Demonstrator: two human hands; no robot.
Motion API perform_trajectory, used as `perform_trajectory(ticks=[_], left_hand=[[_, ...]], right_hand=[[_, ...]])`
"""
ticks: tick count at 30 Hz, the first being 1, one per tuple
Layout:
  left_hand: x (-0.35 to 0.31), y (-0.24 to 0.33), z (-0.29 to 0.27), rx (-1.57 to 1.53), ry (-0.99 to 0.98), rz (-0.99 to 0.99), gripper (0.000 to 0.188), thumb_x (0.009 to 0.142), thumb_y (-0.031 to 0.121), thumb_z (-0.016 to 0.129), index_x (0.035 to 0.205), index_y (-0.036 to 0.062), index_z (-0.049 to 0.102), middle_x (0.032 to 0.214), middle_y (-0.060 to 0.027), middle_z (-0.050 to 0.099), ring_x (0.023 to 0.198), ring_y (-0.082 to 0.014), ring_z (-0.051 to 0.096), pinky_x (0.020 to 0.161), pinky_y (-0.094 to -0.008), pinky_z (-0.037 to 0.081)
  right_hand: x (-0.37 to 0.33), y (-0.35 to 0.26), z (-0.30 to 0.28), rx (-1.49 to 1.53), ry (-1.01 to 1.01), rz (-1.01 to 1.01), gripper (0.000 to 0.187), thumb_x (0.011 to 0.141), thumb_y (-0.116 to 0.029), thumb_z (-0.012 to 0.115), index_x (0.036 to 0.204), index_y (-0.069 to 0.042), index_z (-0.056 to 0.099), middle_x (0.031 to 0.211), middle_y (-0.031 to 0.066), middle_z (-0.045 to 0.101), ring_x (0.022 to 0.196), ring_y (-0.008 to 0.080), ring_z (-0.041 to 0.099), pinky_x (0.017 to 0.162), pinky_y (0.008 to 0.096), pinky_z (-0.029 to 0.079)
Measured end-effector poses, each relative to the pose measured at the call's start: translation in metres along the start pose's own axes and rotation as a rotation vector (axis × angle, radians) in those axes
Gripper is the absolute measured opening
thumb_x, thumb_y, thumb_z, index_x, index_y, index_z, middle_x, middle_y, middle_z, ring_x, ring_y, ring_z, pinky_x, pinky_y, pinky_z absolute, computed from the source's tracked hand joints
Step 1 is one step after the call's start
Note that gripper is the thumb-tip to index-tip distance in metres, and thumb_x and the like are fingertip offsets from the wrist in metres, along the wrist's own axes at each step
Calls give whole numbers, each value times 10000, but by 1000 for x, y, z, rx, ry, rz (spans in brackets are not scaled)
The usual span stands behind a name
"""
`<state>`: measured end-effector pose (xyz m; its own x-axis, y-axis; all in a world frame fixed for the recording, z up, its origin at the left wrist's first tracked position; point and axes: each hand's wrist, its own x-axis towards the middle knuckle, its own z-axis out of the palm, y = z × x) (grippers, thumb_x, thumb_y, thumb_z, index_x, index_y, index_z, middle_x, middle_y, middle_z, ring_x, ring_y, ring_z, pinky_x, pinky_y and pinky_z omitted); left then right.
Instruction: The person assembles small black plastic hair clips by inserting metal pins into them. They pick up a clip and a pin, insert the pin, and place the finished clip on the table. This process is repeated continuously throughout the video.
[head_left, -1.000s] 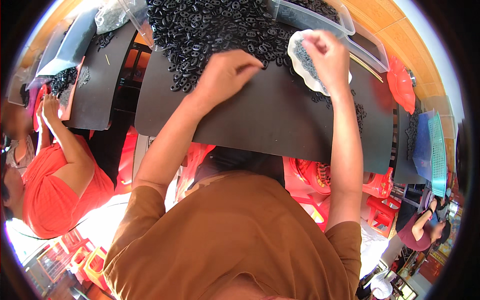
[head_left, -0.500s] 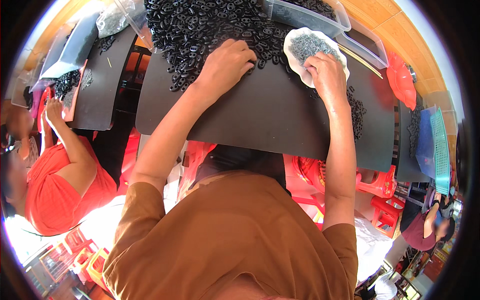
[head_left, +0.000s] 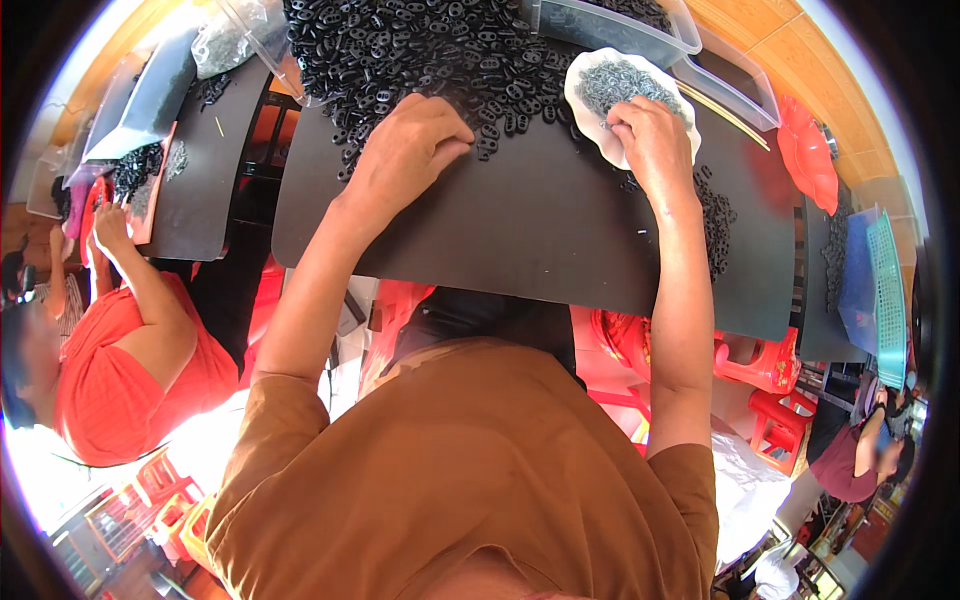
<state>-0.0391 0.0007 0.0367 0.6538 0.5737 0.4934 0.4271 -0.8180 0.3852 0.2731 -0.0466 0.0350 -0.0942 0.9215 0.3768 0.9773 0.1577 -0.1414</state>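
A big heap of small black flat pieces with two holes [head_left: 420, 50] covers the far part of the dark table. At its near edge is my left hand [head_left: 405, 150], fingers curled and thumb pressed to the forefinger; what they pinch is hidden. A white wavy-rimmed bowl [head_left: 582, 105] stands to the right of the heap, holding many tiny grey metal-looking parts [head_left: 615, 85]. My right hand [head_left: 650, 140] reaches over the bowl's near side with its fingertips pinched together at the parts. Anything between those fingertips is too small to make out.
Small dark pieces [head_left: 716, 235] lie right of my right forearm. Behind the bowl are clear plastic bins [head_left: 610, 30], with thin sticks [head_left: 725, 118] and a red dish [head_left: 807, 155] at the right. A person in red [head_left: 140, 350] works at the left table [head_left: 195, 210].
My left hand has moved left and slightly nearer, with the fingers drawn in toward the thumb. My right hand stays at the bowl, which has shifted very slightly.
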Motion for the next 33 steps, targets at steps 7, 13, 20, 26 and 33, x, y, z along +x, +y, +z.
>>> perform_trajectory(ticks=[7,13,20,26,33], left_hand=[[1,16,15,49,-45,31,130,782,76,759,903,46,718,914,-48,654,880,-257,603,787,-367,512],[-3,18,19,26,-56,35,118,790,59,751,901,40,718,940,-49,662,896,-260,614,780,-364,525],[-9,15,17,-78,-75,37,115,790,35,750,897,23,711,927,-70,696,897,-262,637,793,-353,530],[-15,9,5,-48,3,-62,134,789,71,760,904,28,708,880,-75,682,866,-273,622,766,-364,511],[-5,17,25,9,-73,-49,148,814,148,745,916,50,700,899,-65,654,894,-283,607,792,-380,509]], right_hand=[[3,12,5,98,119,-84,28,797,-99,707,821,-87,716,802,69,646,849,294,638,751,418,508],[2,6,-3,167,153,-34,71,825,-115,706,876,-68,716,867,83,672,869,303,652,766,404,513],[-44,-8,-62,461,-2,206,138,812,-70,721,943,-34,695,855,83,658,767,217,637,701,329,513],[-123,-10,-90,624,-284,261,270,716,15,767,973,-24,694,848,4,597,668,99,491,616,257,432],[-145,-7,-57,571,-143,154,197,764,48,726,952,8,682,838,80,611,677,180,589,630,296,467]])
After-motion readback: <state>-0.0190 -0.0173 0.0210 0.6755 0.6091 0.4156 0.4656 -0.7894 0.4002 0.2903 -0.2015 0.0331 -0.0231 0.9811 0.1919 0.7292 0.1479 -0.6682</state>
